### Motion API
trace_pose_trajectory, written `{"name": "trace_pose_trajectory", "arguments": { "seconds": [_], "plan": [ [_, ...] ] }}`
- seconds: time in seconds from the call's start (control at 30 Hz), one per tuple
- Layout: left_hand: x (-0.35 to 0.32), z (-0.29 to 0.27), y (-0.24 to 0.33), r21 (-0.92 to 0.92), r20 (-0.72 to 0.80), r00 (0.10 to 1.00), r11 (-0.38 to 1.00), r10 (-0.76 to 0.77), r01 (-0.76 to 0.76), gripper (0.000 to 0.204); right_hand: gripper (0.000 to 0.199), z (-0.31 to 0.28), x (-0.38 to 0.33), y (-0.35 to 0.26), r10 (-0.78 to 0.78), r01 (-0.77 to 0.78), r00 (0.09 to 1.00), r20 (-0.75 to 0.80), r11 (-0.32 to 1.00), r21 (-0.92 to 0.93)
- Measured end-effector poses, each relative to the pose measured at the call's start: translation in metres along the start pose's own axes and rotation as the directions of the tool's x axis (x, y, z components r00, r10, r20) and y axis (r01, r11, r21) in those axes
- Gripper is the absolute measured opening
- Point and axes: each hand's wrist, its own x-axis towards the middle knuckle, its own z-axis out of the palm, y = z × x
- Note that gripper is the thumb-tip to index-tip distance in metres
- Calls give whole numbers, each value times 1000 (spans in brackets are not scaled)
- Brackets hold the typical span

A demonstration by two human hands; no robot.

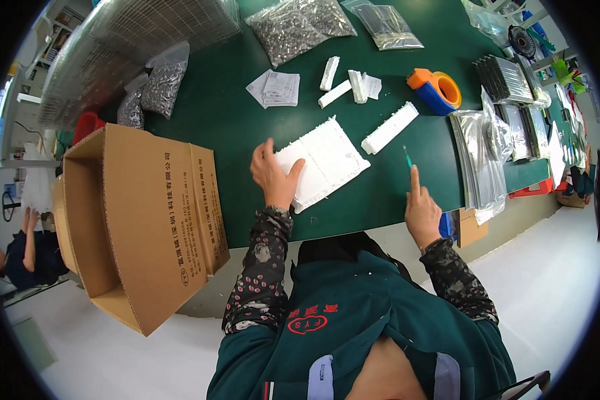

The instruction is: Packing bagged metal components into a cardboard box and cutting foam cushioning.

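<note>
A white foam slab (323, 163) with ragged edges and a line across its upper part lies on the green table. At its left edge rests my left hand (275, 176), thumb on the foam and fingers spread. My right hand (423, 212) is closed around a slim teal craft knife (407, 157), index finger stretched along it and tip pointing up and away. The knife is apart from the foam. Between the slab and the knife lies a thick white foam strip (390, 129). Smaller foam pieces (335, 93) lie beyond the slab.
An open cardboard box (157, 213) stands close on the left. Paper slips (281, 90), a bag of small metal parts (300, 30) and an orange-and-blue tape dispenser (437, 92) lie farther back. Plastic-wrapped packs (477, 160) line the right side. Another person (30, 257) is at far left.
</note>
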Motion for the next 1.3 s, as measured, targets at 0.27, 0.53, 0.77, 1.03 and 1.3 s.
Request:
{"name": "trace_pose_trajectory", "arguments": {
  "seconds": [0.27,0.53,0.77,1.03,1.3],
  "plan": [
    [-15,-16,26,224,145,779,787,-610,574,68,55,-14,12,-15,-183,127,930,-319,974,-188],
    [-18,-6,22,-518,507,688,454,-520,725,48,57,8,79,-68,-251,277,961,-118,851,446],
    [-15,-64,61,-804,534,803,132,-266,579,39,72,-23,89,-59,-234,-54,959,163,413,909],
    [-25,-67,64,-736,659,733,56,-172,675,40,49,-33,74,-52,-384,-502,823,418,-150,851],
    [-22,-58,62,-713,687,713,60,-140,698,40,47,-25,69,-42,-378,-472,849,369,-231,851]
  ]
}}
